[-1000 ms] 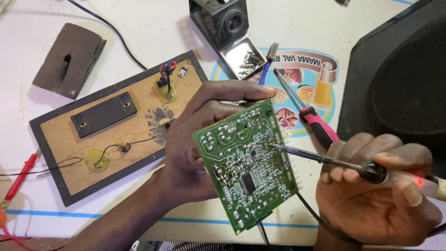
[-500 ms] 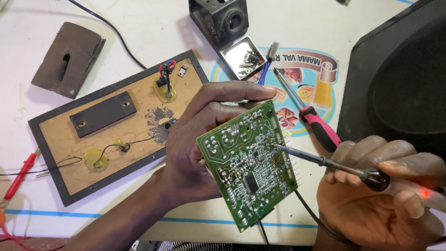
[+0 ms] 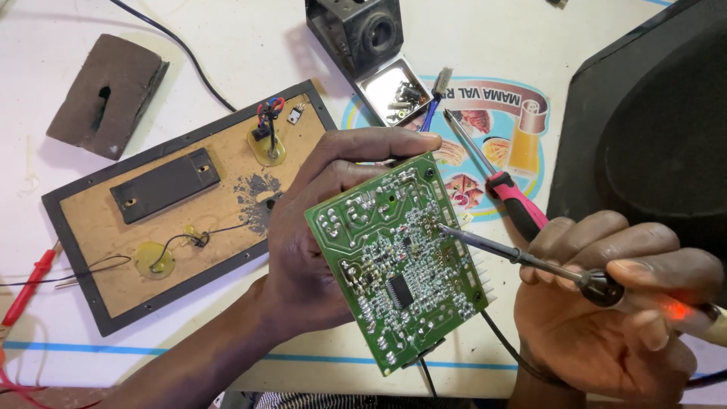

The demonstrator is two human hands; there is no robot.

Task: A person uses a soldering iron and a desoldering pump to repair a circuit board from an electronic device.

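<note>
My left hand (image 3: pixel 318 235) holds a green circuit board (image 3: pixel 401 261) from behind, tilted up off the table, solder side facing me. A black chip sits near the board's middle. My right hand (image 3: pixel 613 303) grips a soldering iron (image 3: pixel 530 257) like a pen, with a small red light glowing on its handle near my fingers. The iron's metal tip touches the board at its upper right area.
A brown back panel (image 3: pixel 151 220) with wires and a black block lies at the left. A soldering iron stand (image 3: pixel 356 30) with a small tray of screws sits at the top. A pink-handled screwdriver (image 3: pixel 500 182) lies by a large black speaker housing (image 3: pixel 651 129). Red probes (image 3: pixel 26 284) lie far left.
The board has shifted slightly right and tilted a little in my left hand. My right hand has slid a bit to the right, with the iron tip still on the board.
</note>
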